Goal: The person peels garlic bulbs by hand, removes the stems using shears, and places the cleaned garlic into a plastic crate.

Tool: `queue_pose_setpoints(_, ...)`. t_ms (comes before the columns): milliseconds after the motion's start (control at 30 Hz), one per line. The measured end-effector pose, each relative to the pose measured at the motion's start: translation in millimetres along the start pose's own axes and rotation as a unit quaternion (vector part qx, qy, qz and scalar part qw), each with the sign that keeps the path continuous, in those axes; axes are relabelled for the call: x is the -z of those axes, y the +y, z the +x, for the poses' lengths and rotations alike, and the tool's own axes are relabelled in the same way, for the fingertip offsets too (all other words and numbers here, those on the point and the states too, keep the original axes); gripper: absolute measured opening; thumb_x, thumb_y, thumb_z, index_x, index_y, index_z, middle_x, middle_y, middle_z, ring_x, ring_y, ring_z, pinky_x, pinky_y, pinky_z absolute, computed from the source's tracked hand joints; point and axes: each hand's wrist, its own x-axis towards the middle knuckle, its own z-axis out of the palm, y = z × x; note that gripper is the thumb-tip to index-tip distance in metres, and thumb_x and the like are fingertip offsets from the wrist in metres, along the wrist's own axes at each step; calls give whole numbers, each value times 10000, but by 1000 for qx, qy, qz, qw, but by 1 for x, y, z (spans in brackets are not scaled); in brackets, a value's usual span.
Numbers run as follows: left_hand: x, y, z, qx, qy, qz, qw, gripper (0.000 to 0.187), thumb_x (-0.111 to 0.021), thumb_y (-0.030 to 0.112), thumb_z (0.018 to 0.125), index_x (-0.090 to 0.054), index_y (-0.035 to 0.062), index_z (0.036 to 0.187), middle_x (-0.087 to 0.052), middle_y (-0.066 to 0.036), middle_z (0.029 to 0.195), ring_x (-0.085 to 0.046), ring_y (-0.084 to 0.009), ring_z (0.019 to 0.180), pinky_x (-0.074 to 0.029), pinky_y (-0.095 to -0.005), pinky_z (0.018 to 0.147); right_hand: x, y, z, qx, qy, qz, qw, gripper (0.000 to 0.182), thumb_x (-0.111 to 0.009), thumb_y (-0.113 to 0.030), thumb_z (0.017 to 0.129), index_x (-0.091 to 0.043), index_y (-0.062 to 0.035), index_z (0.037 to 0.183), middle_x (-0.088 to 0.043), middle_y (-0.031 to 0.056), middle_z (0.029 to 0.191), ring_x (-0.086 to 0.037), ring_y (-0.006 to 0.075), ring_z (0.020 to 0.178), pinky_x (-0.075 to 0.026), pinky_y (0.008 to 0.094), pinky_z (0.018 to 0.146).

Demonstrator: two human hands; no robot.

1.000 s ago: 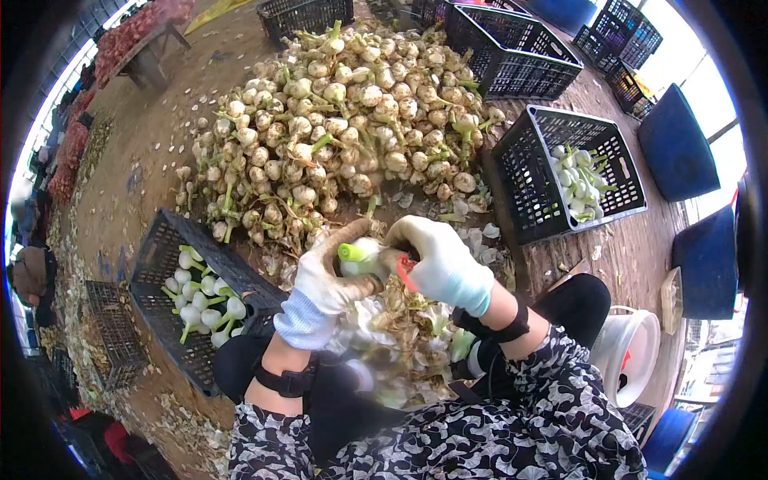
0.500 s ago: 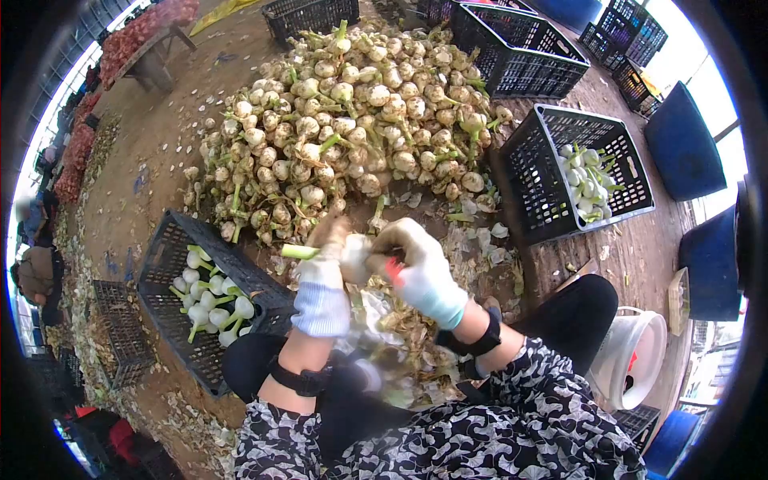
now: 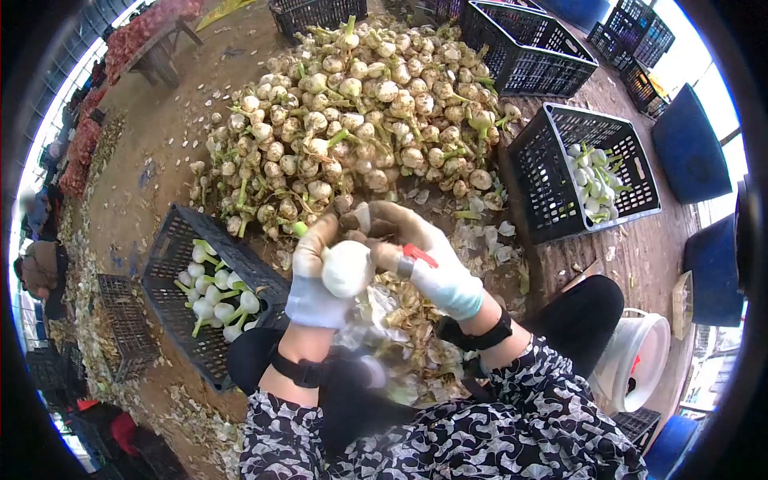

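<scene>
Plainly, we see a smooth, round white bulb (image 3: 347,269) held up near the middle of the scene, between the two gloved hands. Its near side is pale and clean, brightly lit and without visible soil, much whiter than the brown-stained bulbs in the large heaped pile of unpeeled bulbs (image 3: 376,120) on the far side. The left hand in a white, soil-stained knit glove (image 3: 312,258) has its fingers closed around the bulb's left and far sides. Past that hand we make out a short bright-green stem end (image 3: 299,229); the fingers hide whether it joins this bulb.

The right hand in a white glove with a pale-blue cuff (image 3: 432,260) is bent in a narrow curl, its thumb at the bulb's right side. We cannot tell whether its fingertips pinch anything, as they are dark and blurred. A small red piece (image 3: 420,255) lies along that thumb, and the rest of it is hard to make out.

To the left, a black slatted plastic crate (image 3: 170,276) holds cleaned bulbs with green stems, partly covered by its near wall. The pale papery peelings (image 3: 400,320) below are blurred toward the near side.
</scene>
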Motion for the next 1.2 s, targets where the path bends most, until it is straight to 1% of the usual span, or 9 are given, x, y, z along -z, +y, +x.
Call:
queue_pose_setpoints(133, 2, 12, 6, -69, 19, 45, 996, 243, -497, 260, 931, -594, 69, 1047, -658, -88, 849, -656, -217, 695, -577, -346, 643, 32, 16, 7, -142, -33, -319, 937, 545, -630, -181, 884, -404, -10, 1350, -523, 125, 1245, -543, 164, 1063, -460, 307, 892)
queue_pose_setpoints(233, 8, 12, -1, -35, 40, 35, 998, 210, -487, 230, 928, -579, 97, 1062, -641, -71, 885, -647, -208, 765, -565, -369, 702, 7, 13, -4, -7, -30, -118, 993, 646, -642, -258, 862, -362, 25, 1370, -503, 198, 1294, -511, 218, 1166, -413, 318, 969)
queue_pose_setpoints(367, 10, 19, -5, -281, 170, 216, 920, 248, -532, 163, 918, -565, 63, 1142, -622, -81, 905, -630, -171, 760, -558, -307, 649, -21, 23, 0, -105, -188, 20, 976, 710, -652, -266, 855, -304, 6, 1411, -493, 176, 1311, -499, 188, 1160, -404, 314, 977)
queue_pose_setpoints(533, 12, 71, -37, -520, 295, 318, 736, 404, -644, 172, 865, -549, 78, 1246, -593, -106, 1080, -600, -163, 953, -531, -278, 731, 44, 151, 24, -320, -27, -365, 874, 460, -616, -389, 831, -627, -24, 1112, -654, 196, 1043, -630, 304, 980, -485, 357, 842)
queue_pose_setpoints(600, 28, 89, -31, -584, 413, 532, 454, 542, -679, 75, 811, -473, 49, 1311, -494, -127, 1273, -590, -177, 984, -549, -268, 714, 39, 146, 49, -343, -20, -345, 873, 447, -601, -330, 831, -596, -33, 1164, -644, 204, 1069, -611, 339, 1008, -477, 370, 874)
queue_pose_setpoints(800, 19, 69, -14, -412, 291, 445, 741, 569, -675, 81, 786, -463, -28, 1302, -519, -148, 1248, -512, -214, 1112, -396, -309, 958, -15, 254, 145, -216, -2, -416, 884, 543, -649, -258, 786, -510, -30, 1259, -570, 230, 1200, -542, 357, 1124, -436, 369, 935)
queue_pose_setpoints(933, 13, 63, -6, -342, 273, 406, 803, 465, -645, 114, 825, -519, -70, 1232, -576, -134, 1165, -558, -209, 1048, -432, -307, 934, -23, 320, 154, -237, -28, -317, 918, 431, -669, -184, 793, -566, -66, 1195, -610, 187, 1147, -604, 318, 1023, -478, 354, 843)
queue_pose_setpoints(1067, 12, 69, -12, -281, 246, 380, 846, 419, -621, 81, 836, -527, -65, 1218, -587, -127, 1141, -568, -199, 1029, -454, -306, 910, -1, 264, 124, -278, 238, -18, 931, 289, -615, -172, 869, -592, -9, 1107, -652, 65, 951, -616, 185, 738, -497, 310, 661)
queue_pose_setpoints(1200, 13, 59, -13, -208, 198, 310, 906, 377, -603, 9, 838, -536, -38, 1206, -602, -92, 1102, -581, -140, 954, -477, -239, 831, 31, 134, 84, -213, 139, 253, 933, 216, -553, -151, 924, -566, -42, 1110, -569, -26, 824, -508, 56, 642, -429, 205, 552)
